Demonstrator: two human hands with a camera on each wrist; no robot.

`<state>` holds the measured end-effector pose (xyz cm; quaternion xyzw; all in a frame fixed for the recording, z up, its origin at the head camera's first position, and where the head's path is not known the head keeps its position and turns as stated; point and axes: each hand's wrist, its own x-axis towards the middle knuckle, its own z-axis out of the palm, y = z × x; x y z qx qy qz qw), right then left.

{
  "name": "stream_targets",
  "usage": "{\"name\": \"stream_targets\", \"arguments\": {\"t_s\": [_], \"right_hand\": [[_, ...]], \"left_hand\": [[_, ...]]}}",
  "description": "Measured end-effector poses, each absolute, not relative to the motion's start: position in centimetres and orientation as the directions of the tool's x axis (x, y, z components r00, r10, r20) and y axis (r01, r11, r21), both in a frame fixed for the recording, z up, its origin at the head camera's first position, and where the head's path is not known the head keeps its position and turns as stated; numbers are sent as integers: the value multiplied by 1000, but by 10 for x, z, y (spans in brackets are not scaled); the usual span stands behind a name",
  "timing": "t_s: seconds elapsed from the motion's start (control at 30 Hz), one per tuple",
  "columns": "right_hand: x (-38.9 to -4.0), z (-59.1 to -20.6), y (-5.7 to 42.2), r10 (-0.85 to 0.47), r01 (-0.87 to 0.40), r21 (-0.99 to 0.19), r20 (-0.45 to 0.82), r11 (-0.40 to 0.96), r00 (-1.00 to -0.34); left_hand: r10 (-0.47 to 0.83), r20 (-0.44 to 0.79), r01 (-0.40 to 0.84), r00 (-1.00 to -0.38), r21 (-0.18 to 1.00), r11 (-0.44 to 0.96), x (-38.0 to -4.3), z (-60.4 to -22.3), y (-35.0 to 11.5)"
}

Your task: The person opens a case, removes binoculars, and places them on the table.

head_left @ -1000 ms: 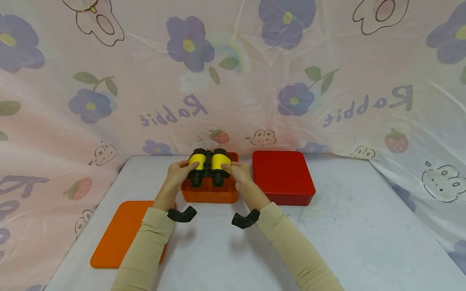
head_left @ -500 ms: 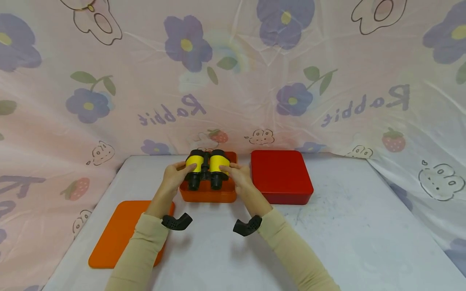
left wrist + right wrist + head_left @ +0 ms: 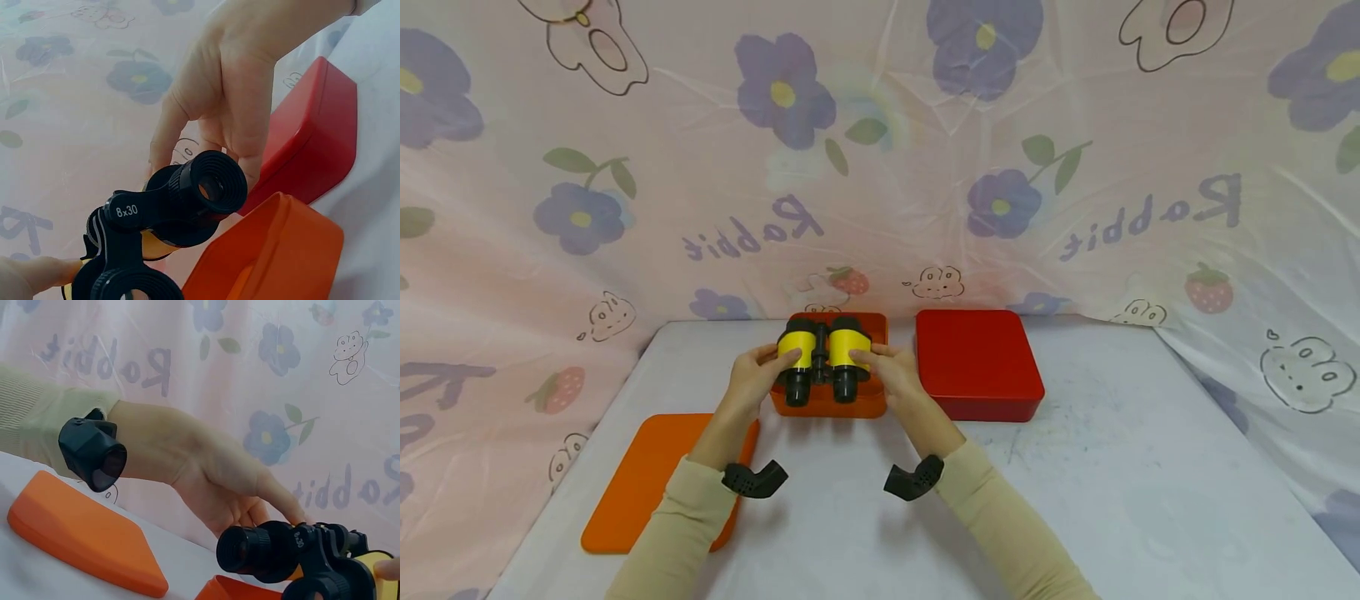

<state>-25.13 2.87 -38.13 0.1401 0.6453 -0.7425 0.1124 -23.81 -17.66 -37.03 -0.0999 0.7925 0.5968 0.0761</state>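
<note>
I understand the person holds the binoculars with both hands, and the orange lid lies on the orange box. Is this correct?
Not quite. The orange lid lies on the white table, apart from the open orange box, as the head view shows. The left hand and right hand do hold the binoculars.

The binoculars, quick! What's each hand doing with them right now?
Left hand: holding the left side of the binoculars, fingers and thumb gripping.
Right hand: holding their right side, gripping the same way.
</note>
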Motion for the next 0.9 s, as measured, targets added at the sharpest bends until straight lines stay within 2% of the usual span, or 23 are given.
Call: {"name": "stream_targets", "arguments": {"t_s": [0.53, 0.9], "right_hand": [[-235, -384, 31, -4, 358, -931, -359, -67, -933], [-223, -386, 33, -55, 369, -927, -366, -67, -929]], "left_hand": [[-70, -236, -247, -969, 919, 309, -217, -372, -182], [-49, -244, -247, -969, 922, 299, -198, -371, -184]]}}
